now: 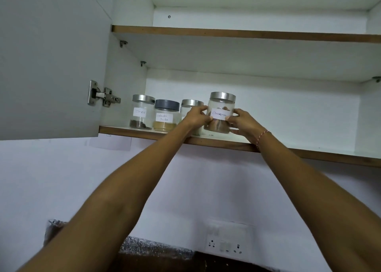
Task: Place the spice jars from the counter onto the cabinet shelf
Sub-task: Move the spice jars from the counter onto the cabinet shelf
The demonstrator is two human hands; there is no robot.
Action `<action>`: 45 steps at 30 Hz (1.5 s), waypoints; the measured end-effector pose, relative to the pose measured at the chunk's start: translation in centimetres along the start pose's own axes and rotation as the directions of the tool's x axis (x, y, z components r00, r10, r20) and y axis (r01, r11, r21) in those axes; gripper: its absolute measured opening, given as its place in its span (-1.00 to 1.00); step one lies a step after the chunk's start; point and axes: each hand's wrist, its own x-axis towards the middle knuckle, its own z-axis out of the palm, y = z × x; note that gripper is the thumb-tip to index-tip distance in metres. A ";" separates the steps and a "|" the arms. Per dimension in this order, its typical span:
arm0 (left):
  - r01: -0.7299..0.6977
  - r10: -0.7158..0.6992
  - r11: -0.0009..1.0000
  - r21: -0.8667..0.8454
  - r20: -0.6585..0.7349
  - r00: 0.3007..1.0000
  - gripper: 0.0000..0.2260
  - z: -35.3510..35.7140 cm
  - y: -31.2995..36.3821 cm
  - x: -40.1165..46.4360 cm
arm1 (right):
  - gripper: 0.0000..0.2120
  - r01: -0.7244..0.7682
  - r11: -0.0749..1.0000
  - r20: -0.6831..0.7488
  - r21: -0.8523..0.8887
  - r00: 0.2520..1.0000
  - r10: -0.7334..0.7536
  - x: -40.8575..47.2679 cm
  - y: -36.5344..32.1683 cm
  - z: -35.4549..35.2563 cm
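A pale wall [185,189] carries a white switch-and-socket plate [225,244]; above hangs a white cabinet, its door [51,55] swung open on a metal hinge [103,96].

open cabinet door [49,61] with metal hinge [103,96], wall socket plate [225,245] below

2 bare forearms, no sleeves visible. Left hand [195,118] & left wrist: no rings or bands seen. Right hand [243,123]: thin red-and-white twisted thread bracelet [262,136] tied round the wrist. No gloves, no watch.
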 end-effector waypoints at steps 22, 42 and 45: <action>-0.055 0.179 0.900 0.433 -0.250 0.952 -0.72 1.0 -1.2 -1.6 | -0.60 -0.140 0.978 -0.335 -0.154 0.939 0.081 1.8 1.3 -0.1; 0.059 -0.060 0.973 0.223 -0.002 0.998 -0.47 20.9 -18.6 -39.5 | -0.64 -0.216 0.834 -0.479 -0.508 0.876 -0.065 -37.2 26.0 4.8; 0.150 -0.181 0.960 0.235 0.119 0.976 -0.46 23.5 -19.3 -45.2 | -0.63 -0.319 0.785 -0.466 -0.531 0.884 0.043 -43.2 28.3 3.9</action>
